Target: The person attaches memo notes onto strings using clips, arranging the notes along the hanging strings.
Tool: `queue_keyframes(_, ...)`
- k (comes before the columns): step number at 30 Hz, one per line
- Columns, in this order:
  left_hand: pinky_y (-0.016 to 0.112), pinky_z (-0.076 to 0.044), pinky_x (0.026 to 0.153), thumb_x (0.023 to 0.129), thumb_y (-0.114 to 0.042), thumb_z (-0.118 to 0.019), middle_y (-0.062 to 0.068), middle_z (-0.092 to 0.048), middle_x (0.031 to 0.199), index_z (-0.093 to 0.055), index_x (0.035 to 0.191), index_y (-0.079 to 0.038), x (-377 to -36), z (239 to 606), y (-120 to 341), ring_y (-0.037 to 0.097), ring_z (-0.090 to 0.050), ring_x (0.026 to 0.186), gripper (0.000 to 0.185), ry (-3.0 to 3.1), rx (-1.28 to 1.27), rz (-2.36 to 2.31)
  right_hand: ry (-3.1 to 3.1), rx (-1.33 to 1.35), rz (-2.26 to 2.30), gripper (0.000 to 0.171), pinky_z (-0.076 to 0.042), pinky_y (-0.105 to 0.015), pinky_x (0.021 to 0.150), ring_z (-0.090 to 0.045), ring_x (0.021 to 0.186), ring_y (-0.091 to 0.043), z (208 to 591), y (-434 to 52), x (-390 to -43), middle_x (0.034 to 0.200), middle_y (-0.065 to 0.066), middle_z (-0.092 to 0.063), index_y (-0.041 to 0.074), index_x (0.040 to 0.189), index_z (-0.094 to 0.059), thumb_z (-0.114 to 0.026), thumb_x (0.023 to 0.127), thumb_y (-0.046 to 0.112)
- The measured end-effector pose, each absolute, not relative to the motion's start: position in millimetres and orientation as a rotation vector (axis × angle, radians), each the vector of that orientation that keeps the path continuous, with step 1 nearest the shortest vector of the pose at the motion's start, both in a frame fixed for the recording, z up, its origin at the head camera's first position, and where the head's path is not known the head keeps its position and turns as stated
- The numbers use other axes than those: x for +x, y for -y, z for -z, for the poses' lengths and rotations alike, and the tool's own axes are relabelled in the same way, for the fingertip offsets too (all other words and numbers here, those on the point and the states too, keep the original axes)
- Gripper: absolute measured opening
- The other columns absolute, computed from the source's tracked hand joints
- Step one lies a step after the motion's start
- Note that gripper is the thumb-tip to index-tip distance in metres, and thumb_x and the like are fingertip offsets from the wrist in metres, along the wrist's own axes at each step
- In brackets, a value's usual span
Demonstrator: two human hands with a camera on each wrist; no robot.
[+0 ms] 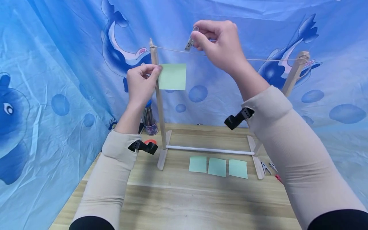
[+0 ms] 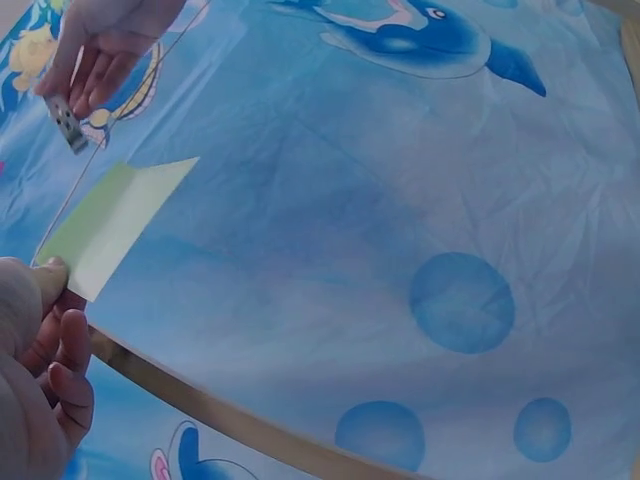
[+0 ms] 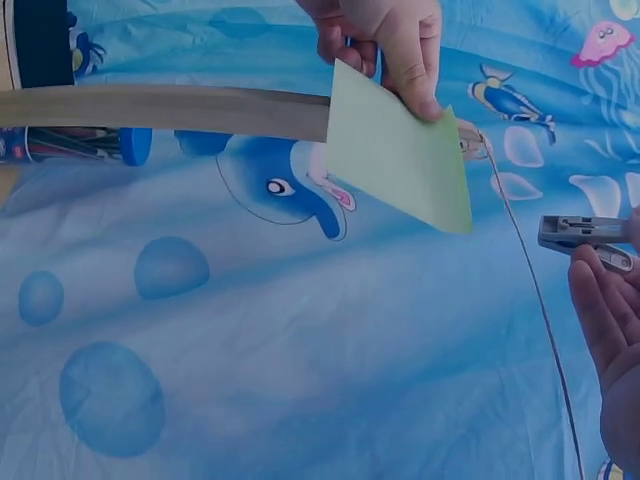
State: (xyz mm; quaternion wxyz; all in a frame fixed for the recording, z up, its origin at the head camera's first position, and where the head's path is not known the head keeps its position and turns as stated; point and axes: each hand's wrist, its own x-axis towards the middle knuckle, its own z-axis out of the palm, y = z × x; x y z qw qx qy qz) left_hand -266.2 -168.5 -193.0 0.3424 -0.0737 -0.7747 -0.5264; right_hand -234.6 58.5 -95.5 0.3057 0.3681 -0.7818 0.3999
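My left hand (image 1: 142,81) pinches a pale green square paper (image 1: 173,77) by its upper left edge, close to the left wooden post. In the left wrist view the paper (image 2: 125,225) appears folded or bent along a line. My right hand (image 1: 219,41) pinches a grey clothespin (image 1: 189,41) between thumb and fingers, just above a thin string (image 1: 273,60). The string runs between the two wooden posts. Seen in the right wrist view, the clothespin (image 3: 585,232) is beside the string and apart from the paper (image 3: 395,155).
Three green paper squares (image 1: 217,166) lie in a row on the wooden table (image 1: 178,204). Several clothespins (image 1: 265,168) lie by the right foot of the frame. A white bar (image 1: 210,149) joins the feet. A pencil tin (image 1: 150,128) stands behind the left post (image 1: 159,111).
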Motion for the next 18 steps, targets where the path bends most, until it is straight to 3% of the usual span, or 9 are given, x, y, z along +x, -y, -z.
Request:
queue_keyframes(9, 0.021, -0.05, 0.056, 0.083, -0.044, -0.067, 0.003, -0.064, 0.078, -0.075, 0.096, -0.014, -265.9, 182.2, 171.5, 0.016, -0.056, 0.068, 0.034, 2.022, -0.188, 1.336, 2.143, 0.857, -1.106, 0.023, -0.051, -0.018, 0.079, -0.063, 0.081, -0.008, 79.7, -34.1, -279.0, 0.094, -0.003, -0.07, 0.013, 0.103, -0.073, -0.059, 0.091, 0.028)
queue_keyframes(18, 0.022, -0.048, 0.058, 0.082, -0.045, -0.067, 0.003, -0.065, 0.08, -0.075, 0.097, -0.014, -264.1, 178.2, 174.3, 0.014, -0.055, 0.074, 0.035, 2.031, -0.173, 1.338, 2.226, 0.796, -1.151, 0.023, -0.048, -0.02, 0.078, -0.06, 0.078, -0.012, 78.9, -20.0, -289.5, 0.085, -0.003, -0.069, 0.018, 0.099, -0.075, -0.06, 0.089, 0.032)
